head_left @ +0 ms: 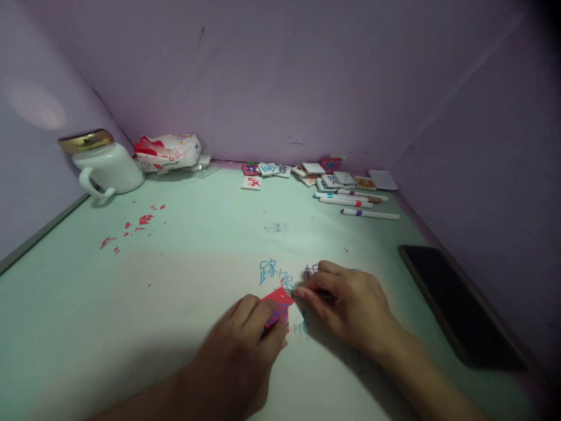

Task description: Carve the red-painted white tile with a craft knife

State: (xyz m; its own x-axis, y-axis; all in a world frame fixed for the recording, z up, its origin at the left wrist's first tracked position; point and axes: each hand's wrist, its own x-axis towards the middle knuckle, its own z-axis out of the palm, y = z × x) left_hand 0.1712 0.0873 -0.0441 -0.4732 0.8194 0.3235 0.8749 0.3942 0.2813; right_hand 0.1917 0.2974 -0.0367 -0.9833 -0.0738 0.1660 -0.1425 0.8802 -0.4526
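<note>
Closest to us, the left hand (249,336) has fingers and thumb clamped on a red card (281,305), out over the middle of the table (210,234). Over on the right, the right hand (353,301) holds a tight pinch at the card's far right corner, fingertips around a slim thing (291,292) too small to identify. It looks like a division of labour: the left grips to keep the card from skidding, leaving that corner free for the right. And the card itself? Bright red, purple-blue marks on its face, specks at its far side, much of it under the fingers. Along the right edge lies a dark phone (456,304), probably parked clear of the elbow. Just beyond the card, blue writing (268,272) on the surface; toward the left edge, red scraps (145,220). Farther off, white pens (370,214), then lettered tiles (331,180) heaped along the far edge, likely pushed back for room. Over in the far left corner, a lidded mug (111,169), with a plastic packet (169,152) beside it.
</note>
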